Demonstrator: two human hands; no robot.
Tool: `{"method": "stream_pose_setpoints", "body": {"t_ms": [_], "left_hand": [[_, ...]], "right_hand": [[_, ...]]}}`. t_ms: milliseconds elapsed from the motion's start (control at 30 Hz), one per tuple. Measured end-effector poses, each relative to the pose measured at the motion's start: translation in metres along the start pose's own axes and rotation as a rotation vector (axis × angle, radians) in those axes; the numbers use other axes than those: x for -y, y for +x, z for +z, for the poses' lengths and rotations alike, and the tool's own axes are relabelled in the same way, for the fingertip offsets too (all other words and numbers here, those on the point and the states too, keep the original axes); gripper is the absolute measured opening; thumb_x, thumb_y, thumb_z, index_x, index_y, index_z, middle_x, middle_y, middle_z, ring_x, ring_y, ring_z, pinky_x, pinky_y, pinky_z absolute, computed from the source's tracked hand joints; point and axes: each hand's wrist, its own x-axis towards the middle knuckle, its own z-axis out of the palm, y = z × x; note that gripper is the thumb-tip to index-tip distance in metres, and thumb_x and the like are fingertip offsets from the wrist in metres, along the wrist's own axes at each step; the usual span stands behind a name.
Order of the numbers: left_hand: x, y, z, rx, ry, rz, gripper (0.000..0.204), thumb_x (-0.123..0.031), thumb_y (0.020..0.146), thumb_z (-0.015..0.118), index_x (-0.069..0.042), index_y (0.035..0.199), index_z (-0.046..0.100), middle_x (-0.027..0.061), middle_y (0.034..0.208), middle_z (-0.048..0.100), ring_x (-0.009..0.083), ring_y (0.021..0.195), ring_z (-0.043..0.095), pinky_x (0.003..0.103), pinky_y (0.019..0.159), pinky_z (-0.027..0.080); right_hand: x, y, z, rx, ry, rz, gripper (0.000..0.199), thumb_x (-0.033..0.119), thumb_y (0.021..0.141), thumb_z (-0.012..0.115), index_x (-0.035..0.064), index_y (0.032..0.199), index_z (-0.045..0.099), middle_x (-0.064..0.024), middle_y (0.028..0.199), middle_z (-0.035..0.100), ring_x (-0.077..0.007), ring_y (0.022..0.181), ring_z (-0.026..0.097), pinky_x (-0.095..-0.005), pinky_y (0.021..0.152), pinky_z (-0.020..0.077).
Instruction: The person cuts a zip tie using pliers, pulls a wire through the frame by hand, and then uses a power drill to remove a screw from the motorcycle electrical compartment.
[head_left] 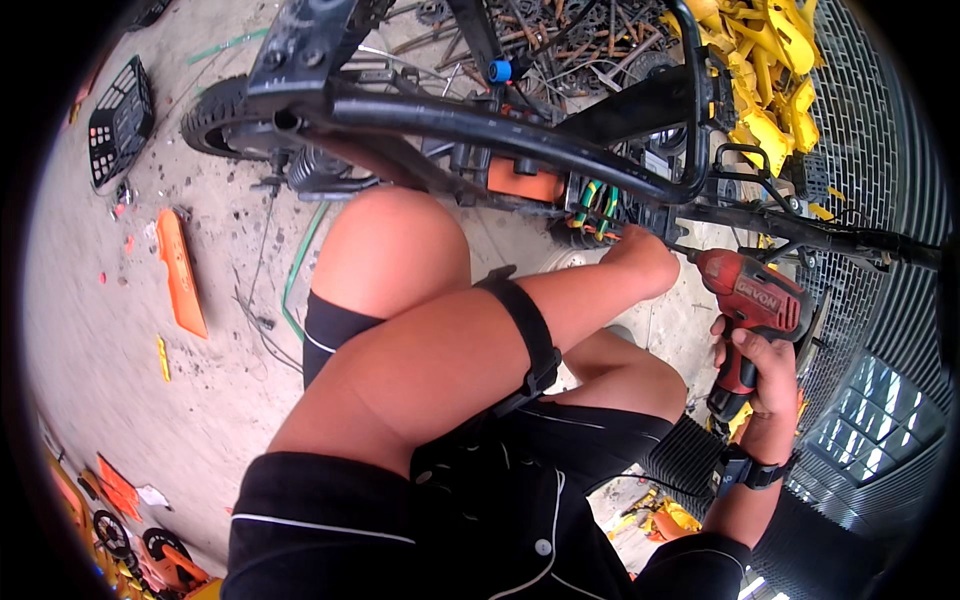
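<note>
"So, where is the cordless impact driver (pixel 757 292)?"

"It's up in the air, just off the lower right corner of the black tube frame (pixel 500 130). The right hand (pixel 768 365) has it, with fingers and thumb wrapped round the handle."

"And the left hand (pixel 642 262)?"

"It's curled up near the thin bit (pixel 683 249) at the driver's nose. Its fingertips are hidden, so I can't tell if they pinch anything. Some green and yellow wires (pixel 597 205) sit close by, under the frame's lower edge."

"Is the driver heavy?"

"A bit, I guess. It looks hard and stiff, with a fat red body on top, so it may tip in a loose hand."

"Is it slippery?"

"Maybe on the smooth red part. The dark parts look better for gripping."

"Could it break?"

"Not easily, I think. The bit looks like the weakest part."

"So where is best to hold it?"

"Round the handle, high up under the body, and away from the bit, which can spin."
</note>
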Motion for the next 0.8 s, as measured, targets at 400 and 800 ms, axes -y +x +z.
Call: {"method": "stream_pose_setpoints", "body": {"t_ms": [400,800], "left_hand": [[0.0,-0.016,-0.006,0.061,0.447,0.167,0.044,-0.024,0.089,0.059,0.006,0.122,0.06,0.0287,0.122,0.066,0.04,0.109,0.068,0.047,0.092,0.054],[0.034,-0.002,-0.011,0.226,1.241,0.471,0.036,-0.022,0.086,0.063,-0.002,0.116,0.065,0.0205,0.111,0.068,0.0368,0.1,0.07,0.046,0.085,0.055]], "right_hand": [[-0.017,-0.021,-0.06,-0.239,0.092,-0.156,0.049,0.015,0.084,0.07,-0.0047,0.128,0.058,-0.0141,0.098,0.069,-0.017,0.068,0.064,-0.0259,0.055,0.0497],[-0.155,0.174,-0.041,-0.267,-1.129,-0.496,0.08,0.003,0.078,0.068,0.0178,0.152,0.042,-0.0169,0.113,0.067,-0.0389,0.103,0.065,-0.0469,0.089,0.0515]]}}
